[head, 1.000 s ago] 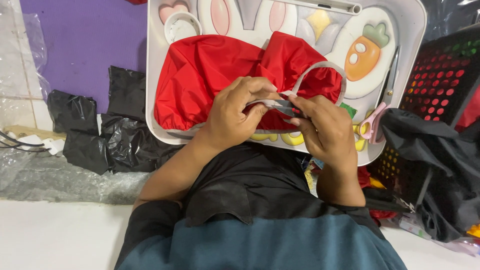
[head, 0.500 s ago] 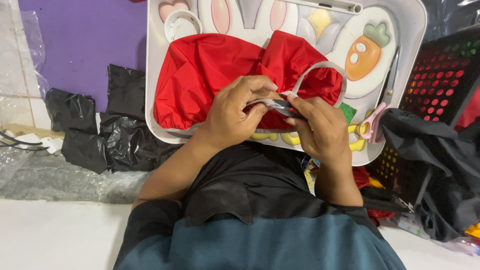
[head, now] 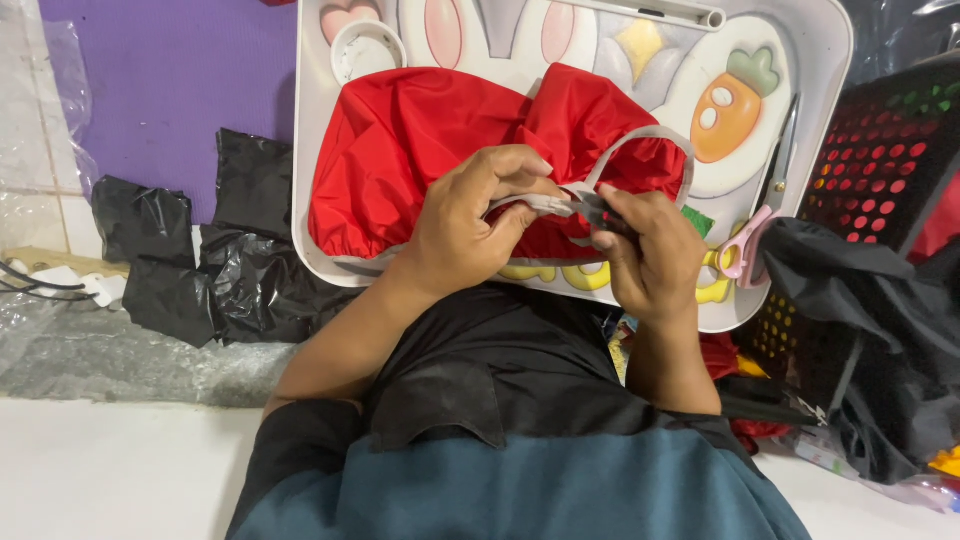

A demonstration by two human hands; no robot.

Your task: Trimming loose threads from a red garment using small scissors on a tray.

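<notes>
I pinch the grey strap point(head: 560, 203) between my 2 hands, just below the middle of the red cloth point(head: 430, 150) that lies on the white tray point(head: 820, 120). My left hand point(head: 470, 225) holds it closed from the left, my right hand point(head: 650, 255) grips its end tight. I judge it best to keep the strap flat and taut, untwisted, with both pinches close together. The scissors point(head: 755, 225) lie right of the cloth.
</notes>
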